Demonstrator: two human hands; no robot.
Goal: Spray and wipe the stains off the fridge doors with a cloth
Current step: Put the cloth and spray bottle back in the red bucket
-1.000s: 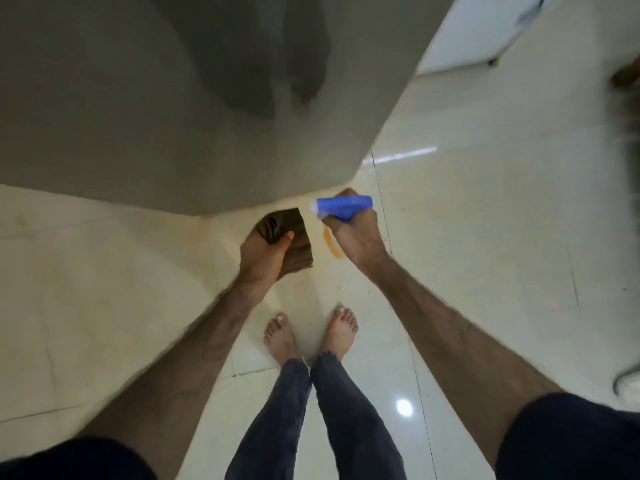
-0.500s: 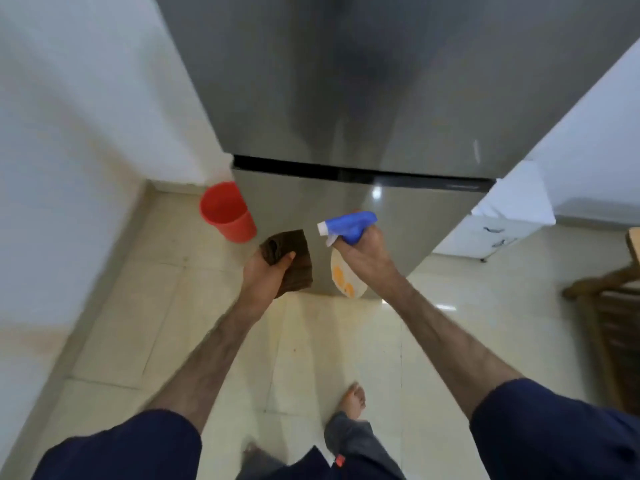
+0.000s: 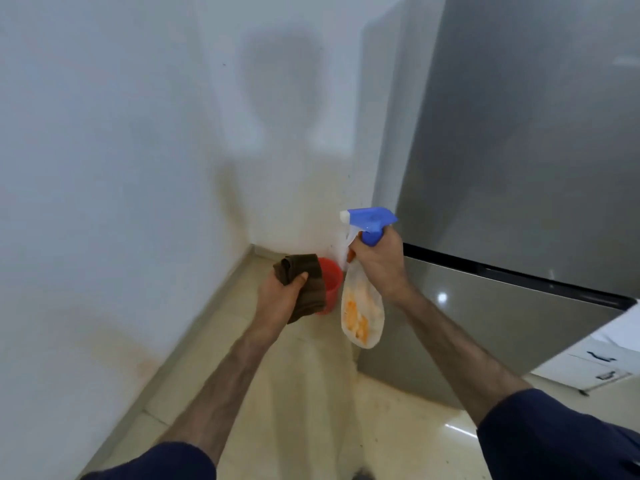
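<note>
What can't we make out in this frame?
Head view only:
- Stains on fridge doors: blurred, none discernible.
- Red bucket: mostly hidden behind cloth and left hand.
- Bottle label: too blurred.
- Fridge's right side: cut off by frame edge.

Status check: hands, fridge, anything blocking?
Left hand grips brown cloth. Right hand holds blue-topped spray bottle, nozzle toward wall. Grey fridge doors clear, unwiped.

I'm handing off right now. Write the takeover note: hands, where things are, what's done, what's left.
Left hand: gripping the folded brown cloth, off the fridge.
Right hand: holding the spray bottle by the neck, blue nozzle pointing left towards the wall, not the doors.
Fridge: to the right; red bucket in the corner beside it.
Done: no wet patch or wiping visible.
Left: spray doors, wipe stains.
</note>
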